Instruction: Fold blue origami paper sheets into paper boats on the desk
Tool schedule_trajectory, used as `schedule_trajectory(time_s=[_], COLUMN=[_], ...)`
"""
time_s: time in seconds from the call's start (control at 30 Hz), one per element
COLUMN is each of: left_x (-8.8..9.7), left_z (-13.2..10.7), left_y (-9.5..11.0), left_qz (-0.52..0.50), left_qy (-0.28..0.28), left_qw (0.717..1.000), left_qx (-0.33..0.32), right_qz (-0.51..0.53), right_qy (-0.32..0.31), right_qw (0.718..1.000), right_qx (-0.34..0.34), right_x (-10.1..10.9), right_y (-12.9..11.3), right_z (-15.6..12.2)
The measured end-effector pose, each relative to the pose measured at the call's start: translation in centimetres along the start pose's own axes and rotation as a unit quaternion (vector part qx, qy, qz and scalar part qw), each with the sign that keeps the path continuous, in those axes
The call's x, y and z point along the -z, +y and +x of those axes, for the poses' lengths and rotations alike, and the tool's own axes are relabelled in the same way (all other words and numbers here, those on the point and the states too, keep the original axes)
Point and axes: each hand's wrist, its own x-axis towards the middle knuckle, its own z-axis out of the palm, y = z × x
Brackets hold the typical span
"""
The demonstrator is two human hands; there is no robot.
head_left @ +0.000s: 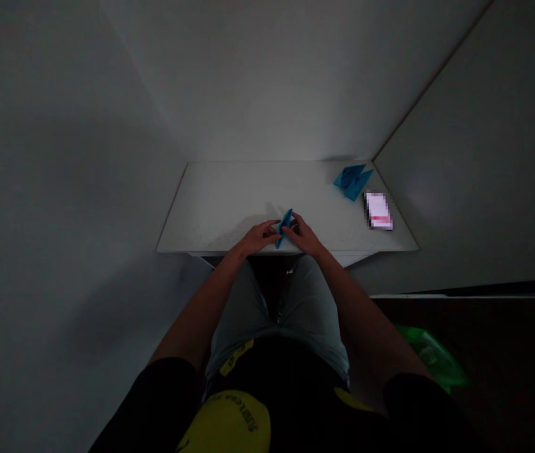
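Note:
A small piece of folded blue paper point(284, 225) stands on edge between my two hands, just above the front part of the white table point(230, 189). My left hand point(262, 237) pinches it from the left, thumb toward me. From the other side my right hand point(303, 234) grips it, with the thumb near its middle. The fingers partly cover the paper, so its full shape is hidden. Two more folded blue paper pieces point(353, 181) lie near the table's back right corner.
A phone point(379, 211) with a lit, blurred screen lies at the table's right side. Walls point(267, 82) close in the table at the back, left and right. Below right, a green, shiny object point(430, 355) sits in the dark by the floor.

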Motion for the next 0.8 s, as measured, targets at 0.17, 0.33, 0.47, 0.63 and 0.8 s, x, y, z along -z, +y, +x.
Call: schedule_trajectory(time_s=[0.17,0.33,0.47,0.63,0.8], left_x=[-0.2,-0.5,-0.6,-0.6,-0.6], left_z=[-0.2,-0.1,-0.1,-0.4,-0.4], left_y=[0.2,0.7,1.0,1.3,1.5], left_qz=[-0.007,-0.062,-0.092,-0.075,-0.085], left_qy=[0.051,0.112,0.115,0.117,0.130], left_qw=[0.999,0.992,0.988,0.988,0.986], left_qx=[0.003,0.017,0.046,0.061,0.066], right_qz=[0.044,0.067,0.072,0.108,0.139], right_qy=[0.011,0.027,0.060,0.090,0.062], right_qw=[0.999,0.997,0.995,0.990,0.988], right_qx=[0.021,0.038,0.025,-0.006,-0.035], right_x=[0.4,0.5,0.3,-0.1,0.0], right_y=[0.1,0.4,0.9,1.1,0.7], right_z=[-0.2,-0.2,-0.1,0.2,0.3])
